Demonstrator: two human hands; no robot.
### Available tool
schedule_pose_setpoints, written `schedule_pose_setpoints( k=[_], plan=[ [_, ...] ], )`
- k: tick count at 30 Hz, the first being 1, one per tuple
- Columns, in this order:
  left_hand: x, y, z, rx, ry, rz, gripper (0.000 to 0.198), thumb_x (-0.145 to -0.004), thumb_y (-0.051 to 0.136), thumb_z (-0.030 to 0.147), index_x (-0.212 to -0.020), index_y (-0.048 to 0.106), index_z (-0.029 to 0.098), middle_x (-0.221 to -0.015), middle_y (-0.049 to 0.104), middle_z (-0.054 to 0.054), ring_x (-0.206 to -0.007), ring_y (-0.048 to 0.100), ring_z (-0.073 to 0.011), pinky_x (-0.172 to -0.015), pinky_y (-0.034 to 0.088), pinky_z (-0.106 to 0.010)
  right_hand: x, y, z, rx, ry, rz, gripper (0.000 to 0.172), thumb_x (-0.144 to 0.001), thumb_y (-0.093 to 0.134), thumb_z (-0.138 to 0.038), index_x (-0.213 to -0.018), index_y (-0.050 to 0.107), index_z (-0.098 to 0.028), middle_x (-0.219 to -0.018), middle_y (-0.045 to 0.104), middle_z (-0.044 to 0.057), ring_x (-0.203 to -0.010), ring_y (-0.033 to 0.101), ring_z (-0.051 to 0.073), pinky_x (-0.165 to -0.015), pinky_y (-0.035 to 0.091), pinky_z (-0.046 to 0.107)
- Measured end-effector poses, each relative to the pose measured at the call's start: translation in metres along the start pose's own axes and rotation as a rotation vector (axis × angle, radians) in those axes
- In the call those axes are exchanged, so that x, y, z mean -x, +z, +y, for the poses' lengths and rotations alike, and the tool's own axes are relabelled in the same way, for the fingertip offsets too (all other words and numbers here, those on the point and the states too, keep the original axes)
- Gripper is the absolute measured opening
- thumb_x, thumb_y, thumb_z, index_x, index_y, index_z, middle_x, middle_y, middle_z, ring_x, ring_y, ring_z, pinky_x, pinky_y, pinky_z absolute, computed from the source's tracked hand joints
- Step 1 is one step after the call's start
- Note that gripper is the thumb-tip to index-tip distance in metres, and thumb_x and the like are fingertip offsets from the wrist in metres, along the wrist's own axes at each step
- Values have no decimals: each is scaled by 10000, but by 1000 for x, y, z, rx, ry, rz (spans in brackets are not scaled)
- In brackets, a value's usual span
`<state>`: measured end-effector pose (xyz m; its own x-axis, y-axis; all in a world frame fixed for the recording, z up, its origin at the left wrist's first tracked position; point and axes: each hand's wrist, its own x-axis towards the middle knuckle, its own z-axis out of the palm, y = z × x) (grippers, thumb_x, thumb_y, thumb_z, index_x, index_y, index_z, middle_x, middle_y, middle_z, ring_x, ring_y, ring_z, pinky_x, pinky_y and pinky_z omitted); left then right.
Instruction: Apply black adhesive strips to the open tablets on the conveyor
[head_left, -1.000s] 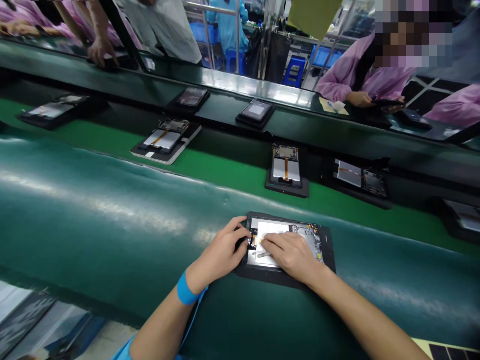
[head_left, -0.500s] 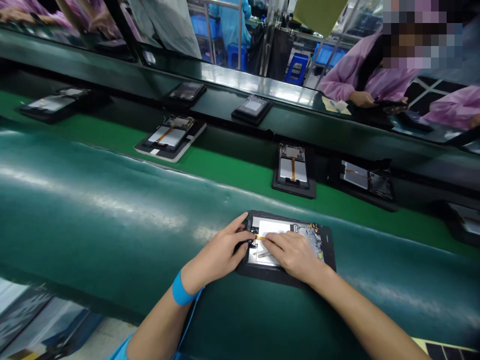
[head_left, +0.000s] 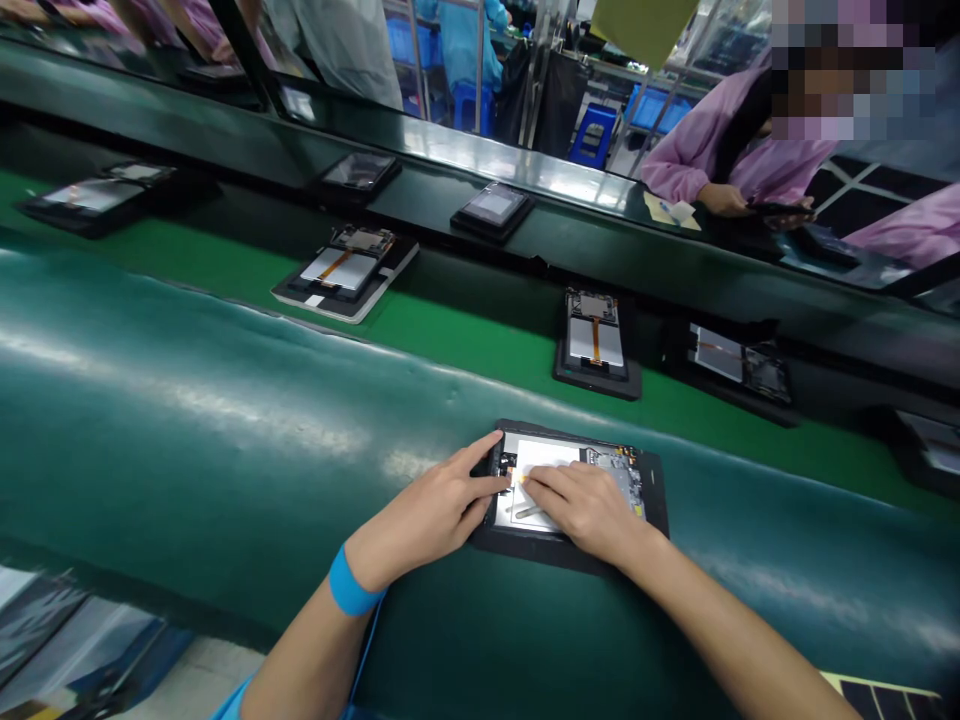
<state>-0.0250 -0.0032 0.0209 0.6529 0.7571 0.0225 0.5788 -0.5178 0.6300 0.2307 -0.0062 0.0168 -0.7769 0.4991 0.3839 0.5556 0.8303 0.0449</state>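
An opened black tablet (head_left: pixel 652 480) lies on the dark green mat (head_left: pixel 225 400) before me, its silver battery and circuit board bare. My left hand (head_left: pixel 439 510) grips the tablet's left edge, index finger stretched to the top-left corner. My right hand (head_left: pixel 589 510) rests on the battery, its fingers bent and pressed together at the small orange flex cable (head_left: pixel 517 478). A thin pale stick (head_left: pixel 526 512) pokes out from under that hand. A blue strap (head_left: pixel 346 587) circles my left wrist.
Beyond the mat runs a bright green belt (head_left: pixel 465 345) carrying several opened tablets (head_left: pixel 598 345) (head_left: pixel 345 270) (head_left: pixel 739 365). A glossy ledge (head_left: pixel 570 185) behind bears closed tablets (head_left: pixel 491 207). A person in pink (head_left: pixel 705 160) works at the far right.
My hands stay on the tablet; the left index finger has stretched out along its corner. The tablets on the green belt have drifted a little to the right.
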Motion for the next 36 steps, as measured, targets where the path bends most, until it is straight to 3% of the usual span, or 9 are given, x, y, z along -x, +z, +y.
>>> schedule_pose_setpoints(
  k=[7,15,20,36],
  plan=[
    [3,2,-1,36,21,40,424,-954,508,137,-1315,665,295,-1647,345,-59,-1423,482,-331,-1128,475,-516,-3,1,1,-18,24,-25,326,-1060,394,-138,-995,713,-153,-974,760,67,-756,660,145,-655,458,284],
    [3,-4,3,-60,6,-47,419,-997,453,157,-1356,632,279,-1670,288,-83,-1415,487,-354,-1080,525,-512,-4,1,6,-63,8,-96,236,-1046,452,-149,-1044,689,-144,-987,737,58,-692,632,146,-591,411,296],
    [1,-4,5,-95,6,-69,422,-1003,451,168,-1380,612,270,-1674,269,-106,-1413,485,-373,-1047,548,-525,-5,-1,11,-63,-57,-123,245,-1053,442,-152,-1064,686,-150,-989,745,66,-700,636,139,-588,418,283],
    [1,-3,6,-134,2,-42,421,-1001,475,165,-1388,596,282,-1655,313,-105,-1418,479,-359,-1032,555,-509,-4,-9,27,-90,-47,-249,280,-1034,467,-127,-1232,647,-209,-1045,693,73,-770,639,156,-634,461,290]
  ],
)
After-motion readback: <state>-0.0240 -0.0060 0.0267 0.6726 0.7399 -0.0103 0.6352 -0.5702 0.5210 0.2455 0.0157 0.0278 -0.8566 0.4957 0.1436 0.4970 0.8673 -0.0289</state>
